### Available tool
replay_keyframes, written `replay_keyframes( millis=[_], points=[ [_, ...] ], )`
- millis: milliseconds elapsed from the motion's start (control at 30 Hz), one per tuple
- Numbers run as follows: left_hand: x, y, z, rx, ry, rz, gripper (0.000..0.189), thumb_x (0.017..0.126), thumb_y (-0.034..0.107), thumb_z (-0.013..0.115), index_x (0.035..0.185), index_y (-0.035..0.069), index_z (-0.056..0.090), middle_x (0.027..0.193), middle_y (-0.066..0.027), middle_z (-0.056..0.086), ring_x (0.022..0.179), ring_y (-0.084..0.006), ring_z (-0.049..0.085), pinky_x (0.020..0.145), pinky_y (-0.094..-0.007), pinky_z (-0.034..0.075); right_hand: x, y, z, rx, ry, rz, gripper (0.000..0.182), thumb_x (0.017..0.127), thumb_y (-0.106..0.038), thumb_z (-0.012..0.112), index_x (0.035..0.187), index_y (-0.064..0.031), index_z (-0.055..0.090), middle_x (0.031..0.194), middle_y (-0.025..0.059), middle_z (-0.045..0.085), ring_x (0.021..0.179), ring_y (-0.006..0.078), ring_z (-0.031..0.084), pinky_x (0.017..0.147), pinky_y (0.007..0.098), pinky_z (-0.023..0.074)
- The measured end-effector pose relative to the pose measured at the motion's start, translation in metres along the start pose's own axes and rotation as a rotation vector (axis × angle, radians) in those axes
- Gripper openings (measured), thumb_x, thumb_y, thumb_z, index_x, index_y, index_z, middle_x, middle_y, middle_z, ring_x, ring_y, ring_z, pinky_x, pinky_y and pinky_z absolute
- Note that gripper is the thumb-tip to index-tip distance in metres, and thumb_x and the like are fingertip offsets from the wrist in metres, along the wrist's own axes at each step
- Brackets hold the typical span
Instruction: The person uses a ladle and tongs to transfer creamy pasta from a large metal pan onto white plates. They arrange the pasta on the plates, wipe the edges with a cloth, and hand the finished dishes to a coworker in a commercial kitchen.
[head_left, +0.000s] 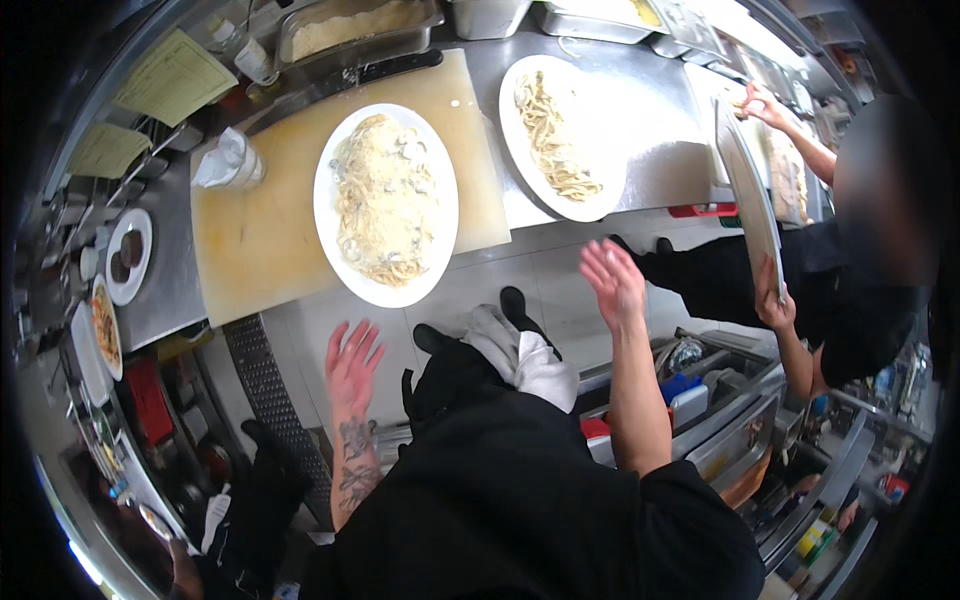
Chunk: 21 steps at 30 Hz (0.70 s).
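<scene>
An oval white platter (325, 225) heaped with pasta (386, 199) lies in front of me, overhanging the near edge of a pale cutting board (255, 247). Grated cheese seems to cover the pasta. Farther right, a second oval platter (517, 142) of pasta stands on the steel counter (660, 157). My left hand (351, 367) hangs below the first platter, fingers apart, holding nothing. Below the second platter my right hand (613, 285) is raised, slightly blurred and with nothing in it. Neither hand touches a platter.
At right a co-worker (817, 285) holds a long flat board or tray (750, 195) on edge. A knife (397, 66) lies along the board's back edge. A paper-lined container (234, 161) stands on its left part. Another person (262, 487) is at lower left.
</scene>
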<state>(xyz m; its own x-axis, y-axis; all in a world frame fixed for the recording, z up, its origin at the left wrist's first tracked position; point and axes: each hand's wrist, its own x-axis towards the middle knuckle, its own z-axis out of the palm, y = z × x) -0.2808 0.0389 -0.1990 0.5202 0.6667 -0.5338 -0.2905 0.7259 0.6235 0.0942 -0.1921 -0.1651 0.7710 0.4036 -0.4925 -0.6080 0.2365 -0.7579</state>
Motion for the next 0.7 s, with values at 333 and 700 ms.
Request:
replay_keyframes(
  millis=[333,700],
  points=[
    [0.036,-0.063,0.101,-0.326,-0.008,0.358,0.065,0.083,0.001,0.057,0.141,0.021,0.034,0.134,-0.0114,0.049,0.121,-0.0319,0.051,0.1,-0.0552,0.042,0.085,0.01,0.016,0.027,-0.089,-0.009,0.024,0.087,0.009,0.047,0.109,0.0002,0.048,0.114,0.0146,0.057,0.098,0.0264,0.06,0.084,0.0434,0.0541],
    [0.057,-0.076,0.109,-0.413,0.033,0.411,0.055,0.076,-0.005,0.052,0.129,0.004,0.045,0.124,-0.013,0.056,0.109,-0.0268,0.061,0.091,-0.0447,0.053,0.095,-0.015,-0.127,-0.109,-0.461,0.209,0.067,0.076,0.006,0.056,0.139,-0.0003,0.034,0.133,0.0207,0.049,0.119,0.0321,0.052,0.099,0.0423,0.0482]
  ],
)
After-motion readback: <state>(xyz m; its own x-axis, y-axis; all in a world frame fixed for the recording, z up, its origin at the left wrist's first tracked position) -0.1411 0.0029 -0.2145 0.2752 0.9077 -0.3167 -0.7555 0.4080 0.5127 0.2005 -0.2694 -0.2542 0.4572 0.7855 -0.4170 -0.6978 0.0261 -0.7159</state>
